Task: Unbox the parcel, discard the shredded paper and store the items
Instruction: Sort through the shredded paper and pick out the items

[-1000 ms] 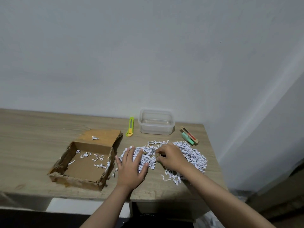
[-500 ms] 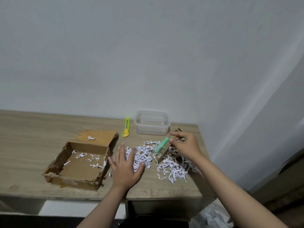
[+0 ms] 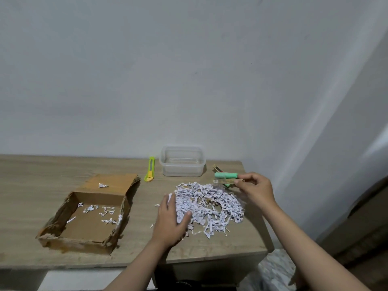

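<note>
An open cardboard box (image 3: 84,229) lies on the left of the wooden table (image 3: 31,185) with a few paper shreds inside. A heap of white shredded paper (image 3: 212,204) covers the table's right part. My left hand (image 3: 170,221) rests flat on the heap's left edge, fingers spread. My right hand (image 3: 256,189) pinches a green tube item (image 3: 225,175) together with a small tan card pack (image 3: 223,181), held just above the heap's far right. A clear plastic container (image 3: 181,163) stands empty behind the heap.
A yellow-green utility knife (image 3: 150,169) lies left of the container. Another small boxed item (image 3: 217,169) lies at the back right by the container. The table's right edge is close to my right hand; more shredded paper lies on the floor (image 3: 275,269) below.
My right hand drew the green tube and card pack out of the shreds and carried them back and right, near the container. My left hand stayed on the heap.
</note>
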The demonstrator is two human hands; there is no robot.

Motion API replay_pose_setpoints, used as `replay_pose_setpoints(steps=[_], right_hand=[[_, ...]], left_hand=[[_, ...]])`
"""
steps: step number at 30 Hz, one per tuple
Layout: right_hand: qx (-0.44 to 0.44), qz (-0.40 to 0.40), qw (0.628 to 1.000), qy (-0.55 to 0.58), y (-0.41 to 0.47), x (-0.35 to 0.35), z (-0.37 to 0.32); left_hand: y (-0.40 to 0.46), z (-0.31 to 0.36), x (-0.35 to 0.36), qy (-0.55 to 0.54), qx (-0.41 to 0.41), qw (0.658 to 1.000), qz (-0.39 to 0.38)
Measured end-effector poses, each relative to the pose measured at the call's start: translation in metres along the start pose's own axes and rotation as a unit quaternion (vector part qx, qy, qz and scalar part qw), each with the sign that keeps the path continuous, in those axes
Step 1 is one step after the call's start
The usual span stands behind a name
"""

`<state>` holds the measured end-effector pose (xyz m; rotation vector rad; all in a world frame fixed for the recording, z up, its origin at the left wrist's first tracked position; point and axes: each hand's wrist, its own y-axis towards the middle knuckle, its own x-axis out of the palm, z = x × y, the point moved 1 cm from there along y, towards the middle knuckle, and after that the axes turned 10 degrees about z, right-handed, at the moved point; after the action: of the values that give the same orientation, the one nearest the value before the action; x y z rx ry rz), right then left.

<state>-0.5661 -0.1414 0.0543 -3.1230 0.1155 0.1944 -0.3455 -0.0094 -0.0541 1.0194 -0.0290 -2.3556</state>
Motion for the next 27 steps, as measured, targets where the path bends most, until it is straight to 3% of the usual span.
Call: replay_pose_setpoints(steps=[9, 17, 27], right_hand=[[-0.009, 0.124, 0.992, -0.006, 0.039, -0.033, 0.022], [0.009, 0.159, 0.985, -0.061, 0.066, -0.011, 0.061], [-0.017, 0.062, 0.989, -0.133, 0.073, 0.002, 0.097]], left_hand=[[-0.001, 0.011, 0.020, 0.086, 0.023, 0.995, 0.051], [0.001, 0.010, 0.025, 0.095, 0.016, 0.994, 0.050], [0.003, 0.010, 0.025, 0.096, 0.010, 0.994, 0.054]])
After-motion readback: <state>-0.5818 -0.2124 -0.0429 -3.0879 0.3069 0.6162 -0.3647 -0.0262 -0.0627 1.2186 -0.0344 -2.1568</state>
